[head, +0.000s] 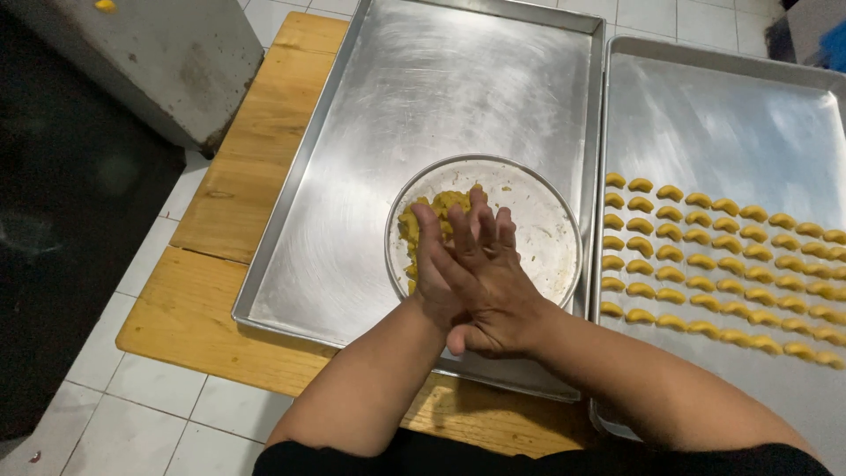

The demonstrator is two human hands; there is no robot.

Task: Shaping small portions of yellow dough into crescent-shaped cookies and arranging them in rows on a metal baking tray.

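Head view: hands pressed together palm to palm over round metal plate (546, 256). Right hand (493, 295) on top, fingers angled toward upper left; left hand (432, 264) beneath, fingers straight. Whether dough sits between palms: cannot tell. Lump of yellow dough (432, 216) on plate's left part, just beyond fingertips. Plate rests in left steel tray (370, 176), on wooden boards (238, 185). Right steel tray (723, 123) alongside, carrying rows of yellow crescent pieces (723, 264). White tiled floor (132, 414) below.
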